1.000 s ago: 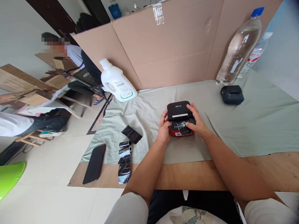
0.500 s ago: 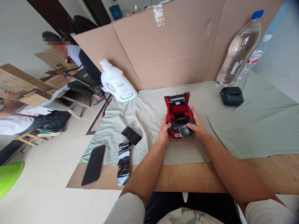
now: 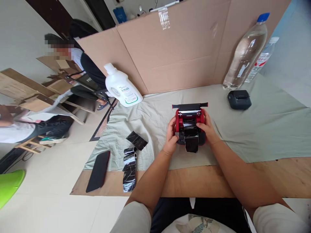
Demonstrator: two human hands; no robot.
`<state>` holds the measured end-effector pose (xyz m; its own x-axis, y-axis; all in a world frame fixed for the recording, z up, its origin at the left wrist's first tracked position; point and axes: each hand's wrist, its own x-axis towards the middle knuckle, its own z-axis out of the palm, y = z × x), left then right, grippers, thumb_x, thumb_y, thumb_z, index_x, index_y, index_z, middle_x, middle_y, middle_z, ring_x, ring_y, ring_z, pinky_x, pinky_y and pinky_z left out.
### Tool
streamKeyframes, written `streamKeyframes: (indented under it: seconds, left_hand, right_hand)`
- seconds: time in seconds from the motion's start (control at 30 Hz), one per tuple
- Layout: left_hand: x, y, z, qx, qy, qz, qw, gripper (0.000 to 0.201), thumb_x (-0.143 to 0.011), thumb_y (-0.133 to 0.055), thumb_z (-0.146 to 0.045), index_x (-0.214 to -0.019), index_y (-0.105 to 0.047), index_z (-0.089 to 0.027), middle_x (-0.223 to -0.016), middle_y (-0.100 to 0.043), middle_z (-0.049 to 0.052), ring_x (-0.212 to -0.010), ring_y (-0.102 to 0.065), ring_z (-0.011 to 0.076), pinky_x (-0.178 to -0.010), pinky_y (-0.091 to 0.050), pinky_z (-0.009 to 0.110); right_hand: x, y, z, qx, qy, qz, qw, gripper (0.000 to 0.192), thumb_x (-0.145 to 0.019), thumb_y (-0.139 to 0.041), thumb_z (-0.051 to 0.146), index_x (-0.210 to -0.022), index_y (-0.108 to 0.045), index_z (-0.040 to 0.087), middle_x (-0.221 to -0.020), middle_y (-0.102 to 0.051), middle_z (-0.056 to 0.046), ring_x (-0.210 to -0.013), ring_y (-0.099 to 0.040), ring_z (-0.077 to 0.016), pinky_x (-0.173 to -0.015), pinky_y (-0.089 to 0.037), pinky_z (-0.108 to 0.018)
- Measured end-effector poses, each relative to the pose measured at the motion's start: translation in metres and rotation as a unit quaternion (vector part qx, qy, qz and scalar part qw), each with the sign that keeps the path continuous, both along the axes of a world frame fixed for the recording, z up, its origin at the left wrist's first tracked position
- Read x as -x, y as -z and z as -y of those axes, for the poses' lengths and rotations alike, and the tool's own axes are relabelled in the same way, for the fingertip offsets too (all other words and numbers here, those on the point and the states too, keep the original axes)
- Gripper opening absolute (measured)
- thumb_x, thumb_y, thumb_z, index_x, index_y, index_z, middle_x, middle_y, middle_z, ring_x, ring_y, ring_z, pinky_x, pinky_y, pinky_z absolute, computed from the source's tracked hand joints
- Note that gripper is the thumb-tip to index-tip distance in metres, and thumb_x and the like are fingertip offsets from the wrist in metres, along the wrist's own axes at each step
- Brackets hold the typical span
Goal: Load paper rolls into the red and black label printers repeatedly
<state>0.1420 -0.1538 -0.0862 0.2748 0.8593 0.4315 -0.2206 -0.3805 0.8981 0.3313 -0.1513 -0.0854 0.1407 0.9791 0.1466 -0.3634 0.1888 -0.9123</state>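
Both hands grip an open red label printer on the cloth-covered bench.

The left hand [image 3: 170, 139] and right hand [image 3: 208, 129] clasp the sides of the red printer [image 3: 190, 129], fingers grasping its body; its lid stands open and a strip of black film [image 3: 191, 142] hangs over the front edge. More black film [image 3: 130, 165] and a dark phone [image 3: 98, 170] lie to the left. A white detergent jug [image 3: 121, 86] carries a green-trimmed label, too small to read. A black printer [image 3: 239, 99] sits by two clear bottles [image 3: 245, 55].

Left hand [image 3: 170, 139], right hand [image 3: 208, 128]: both forearms extended forward, fingers curled inward.
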Motion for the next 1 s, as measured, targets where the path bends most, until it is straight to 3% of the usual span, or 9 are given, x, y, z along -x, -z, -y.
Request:
streamKeyframes:
  seconds: [0.13,0.23,0.37,0.47,0.6,0.77,0.83,0.9,1.0]
  left_hand:
    - [0.0,-0.015,0.005,-0.081,-0.14,-0.104,0.981,0.041,-0.089,-0.051,-0.041,-0.127,-0.057,-0.025,-0.141,-0.047,0.011,-0.133,-0.044,0.0282,-0.11,-0.039,0.046]
    - [-0.003,-0.042,0.008,-0.158,-0.261,-0.276,0.911,0.023,-0.09,-0.053,-0.033,-0.104,-0.067,-0.022,-0.114,-0.061,0.011,-0.12,-0.05,0.0284,-0.108,-0.038,0.05]
    - [-0.013,-0.072,0.006,-0.179,-0.187,-0.493,0.831,0.027,-0.084,-0.059,-0.02,-0.108,-0.069,-0.024,-0.107,-0.07,0.011,-0.123,-0.046,0.0355,-0.112,-0.022,0.064]
    - [-0.02,-0.074,-0.001,-0.147,-0.113,-0.488,0.853,0.04,-0.078,-0.062,-0.012,-0.115,-0.067,-0.026,-0.12,-0.068,0.011,-0.127,-0.045,0.0381,-0.116,-0.005,0.068]
    - [-0.024,-0.062,-0.013,-0.095,-0.08,-0.406,0.905,0.033,-0.063,-0.077,-0.013,-0.093,-0.069,-0.024,-0.101,-0.07,0.011,-0.122,-0.048,0.0446,-0.115,0.007,0.066]
    - [-0.024,-0.069,-0.005,-0.084,-0.081,-0.458,0.882,0.022,-0.07,-0.072,-0.02,-0.09,-0.063,-0.024,-0.091,-0.068,0.008,-0.111,-0.057,0.0381,-0.118,0.004,0.063]
    - [-0.018,-0.075,0.007,-0.08,-0.099,-0.429,0.894,0.025,-0.069,-0.071,-0.018,-0.091,-0.061,-0.024,-0.091,-0.067,0.006,-0.108,-0.059,0.0336,-0.119,-0.002,0.06]
    - [-0.005,-0.079,0.019,-0.072,-0.126,-0.372,0.917,0.024,-0.069,-0.069,-0.018,-0.091,-0.059,-0.024,-0.091,-0.065,0.003,-0.1,-0.061,0.0271,-0.117,-0.021,0.055]
    - [0.033,-0.08,0.022,-0.006,-0.163,-0.321,0.933,0.021,-0.073,-0.068,-0.026,-0.09,-0.057,-0.022,-0.083,-0.061,0.0,-0.081,-0.059,0.0189,-0.091,-0.047,0.039]
  right_hand:
    - [0.001,-0.004,0.003,0.01,-0.06,-0.019,0.998,0.078,-0.071,-0.078,0.04,-0.142,-0.045,0.034,-0.145,-0.055,-0.002,-0.128,-0.056,-0.0303,-0.112,-0.041,-0.055]
    - [0.004,-0.005,0.006,-0.016,-0.058,-0.003,0.998,0.079,-0.071,-0.079,0.041,-0.142,-0.045,0.035,-0.147,-0.053,-0.001,-0.131,-0.053,-0.0293,-0.115,-0.039,-0.051]
    - [0.009,-0.001,0.008,-0.04,-0.041,0.02,0.998,0.084,-0.072,-0.079,0.046,-0.147,-0.041,0.034,-0.151,-0.05,-0.001,-0.135,-0.05,-0.0285,-0.118,-0.035,-0.048]
    - [0.01,0.001,0.007,-0.053,-0.032,0.036,0.997,0.088,-0.073,-0.077,0.051,-0.149,-0.037,0.034,-0.152,-0.048,-0.001,-0.139,-0.045,-0.0286,-0.12,-0.032,-0.048]
    - [0.01,0.002,0.006,-0.074,-0.031,0.067,0.994,0.086,-0.074,-0.075,0.056,-0.149,-0.038,0.033,-0.153,-0.047,-0.003,-0.139,-0.046,-0.0303,-0.119,-0.033,-0.05]
    - [0.009,0.003,0.006,-0.088,-0.026,0.069,0.993,0.079,-0.075,-0.075,0.054,-0.145,-0.044,0.034,-0.151,-0.05,-0.002,-0.138,-0.048,-0.0302,-0.118,-0.036,-0.049]
    - [0.009,0.003,0.005,-0.085,-0.022,0.056,0.995,0.076,-0.075,-0.076,0.05,-0.143,-0.046,0.035,-0.149,-0.051,-0.002,-0.137,-0.048,-0.0302,-0.118,-0.036,-0.05]
    - [0.009,0.004,0.004,-0.077,-0.015,0.045,0.996,0.073,-0.075,-0.077,0.048,-0.141,-0.048,0.035,-0.148,-0.053,-0.002,-0.136,-0.049,-0.0304,-0.117,-0.037,-0.051]
    - [0.01,0.003,0.002,-0.064,-0.012,0.025,0.998,0.069,-0.076,-0.077,0.046,-0.139,-0.05,0.036,-0.145,-0.056,-0.002,-0.134,-0.052,-0.031,-0.114,-0.04,-0.053]
